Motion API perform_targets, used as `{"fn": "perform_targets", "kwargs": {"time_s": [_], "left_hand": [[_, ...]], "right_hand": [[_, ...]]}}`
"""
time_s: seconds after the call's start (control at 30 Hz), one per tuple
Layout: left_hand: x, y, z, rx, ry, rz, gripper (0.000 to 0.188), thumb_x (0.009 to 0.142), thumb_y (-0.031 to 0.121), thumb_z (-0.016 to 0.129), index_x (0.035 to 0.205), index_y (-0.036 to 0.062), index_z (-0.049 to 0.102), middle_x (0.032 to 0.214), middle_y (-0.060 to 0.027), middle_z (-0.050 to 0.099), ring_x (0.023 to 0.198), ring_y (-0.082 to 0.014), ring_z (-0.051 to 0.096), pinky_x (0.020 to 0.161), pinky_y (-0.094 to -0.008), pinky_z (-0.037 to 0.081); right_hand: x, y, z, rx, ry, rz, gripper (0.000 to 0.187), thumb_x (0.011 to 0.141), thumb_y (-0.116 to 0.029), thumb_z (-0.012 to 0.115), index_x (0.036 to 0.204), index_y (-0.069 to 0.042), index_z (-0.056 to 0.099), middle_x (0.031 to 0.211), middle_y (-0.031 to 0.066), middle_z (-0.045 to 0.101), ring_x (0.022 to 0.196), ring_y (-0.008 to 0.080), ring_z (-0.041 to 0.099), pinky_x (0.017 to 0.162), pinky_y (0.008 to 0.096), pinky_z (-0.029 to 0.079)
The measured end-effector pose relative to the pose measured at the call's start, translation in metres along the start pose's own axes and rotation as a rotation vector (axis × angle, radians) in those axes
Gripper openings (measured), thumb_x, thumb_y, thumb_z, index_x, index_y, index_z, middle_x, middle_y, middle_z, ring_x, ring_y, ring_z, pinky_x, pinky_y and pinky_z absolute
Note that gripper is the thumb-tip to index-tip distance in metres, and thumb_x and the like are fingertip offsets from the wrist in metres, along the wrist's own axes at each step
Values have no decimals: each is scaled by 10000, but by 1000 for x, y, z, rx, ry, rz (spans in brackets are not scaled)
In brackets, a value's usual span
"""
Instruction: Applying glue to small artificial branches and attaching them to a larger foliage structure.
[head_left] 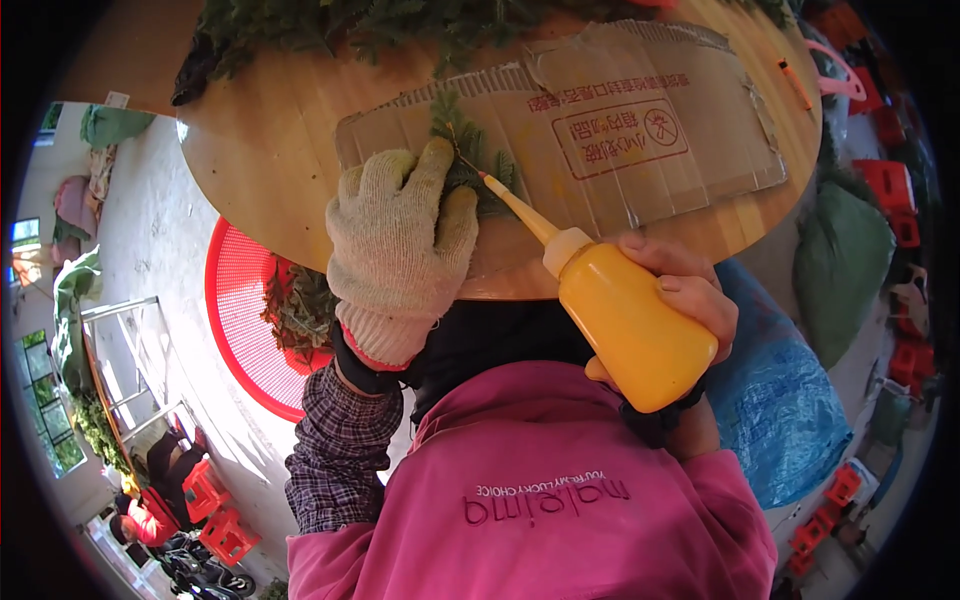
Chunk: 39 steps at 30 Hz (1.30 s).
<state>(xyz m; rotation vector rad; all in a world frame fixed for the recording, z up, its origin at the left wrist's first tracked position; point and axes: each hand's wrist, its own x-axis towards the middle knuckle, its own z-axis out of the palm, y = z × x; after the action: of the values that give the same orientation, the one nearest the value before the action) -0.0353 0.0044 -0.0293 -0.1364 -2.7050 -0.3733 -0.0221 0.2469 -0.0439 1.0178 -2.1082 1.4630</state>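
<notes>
My left hand (395,240), in a pale knitted glove stained yellow at the fingertips, holds a small green fir sprig (446,112) against a flat piece of cardboard (715,165). Its thumb and index finger lie on either side of the sprig's stem, and part of the greenery is hidden under the glove. Bare fingers of my right hand (700,300) wrap round a yellow squeeze bottle (635,330). The bottle is tilted, its long tapered nozzle pointing up and left, with the reddish tip at the sprig beside my left thumb.
The cardboard lies on a round wooden table (250,150). Fir branches (370,25) are heaped along its far side, and an orange marker-like stick (795,84) rests at the right. Below the left edge stands a red mesh basket (232,320) with greenery; a blue sack (780,400) is at right.
</notes>
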Motion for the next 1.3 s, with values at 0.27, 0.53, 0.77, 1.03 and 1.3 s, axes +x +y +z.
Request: {"fn": "perform_targets", "kwargs": {"time_s": [0.27, 0.53, 0.77, 1.03, 1.3], "left_hand": [[0, 1, -1, 12, 1, 2, 355, 849, 167, 696, 1187, 58, 699, 1003, -115, 638, 931, -317, 612, 825, -419, 494], [-1, -4, 6, -25, 59, 31, 337, 820, 181, 703, 1136, 65, 707, 956, -105, 618, 888, -323, 602, 769, -432, 500], [-1, -5, 8, -31, 75, 36, 349, 810, 192, 711, 1137, 72, 706, 944, -99, 612, 879, -326, 598, 758, -439, 502], [-2, -5, 8, -43, 85, 23, 360, 815, 203, 715, 1150, 72, 703, 964, -105, 630, 911, -328, 610, 793, -437, 505], [1, 1, 3, -40, 61, -9, 360, 834, 125, 705, 1189, 65, 711, 981, -138, 681, 870, -324, 659, 781, -425, 536]], "right_hand": [[-6, -6, -9, 45, -8, 66, 803, 725, -450, 908, 1238, -107, 395, 1194, 260, 584, 1097, 355, 630, 914, 459, 564], [-20, -8, -18, 34, 40, 80, 834, 706, -459, 911, 1262, -114, 393, 1239, 263, 574, 1108, 348, 619, 941, 461, 544], [-22, -3, -16, 47, 191, 1, 751, 695, -431, 931, 1152, -66, 460, 1068, 207, 659, 935, 315, 716, 759, 379, 615], [-31, -9, -20, 60, 214, 26, 745, 705, -438, 921, 1143, -69, 445, 1072, 195, 651, 935, 305, 709, 752, 369, 615], [-40, -10, -24, 48, 229, 55, 747, 722, -447, 905, 1156, -69, 428, 1075, 200, 650, 932, 304, 708, 750, 366, 612]]}}
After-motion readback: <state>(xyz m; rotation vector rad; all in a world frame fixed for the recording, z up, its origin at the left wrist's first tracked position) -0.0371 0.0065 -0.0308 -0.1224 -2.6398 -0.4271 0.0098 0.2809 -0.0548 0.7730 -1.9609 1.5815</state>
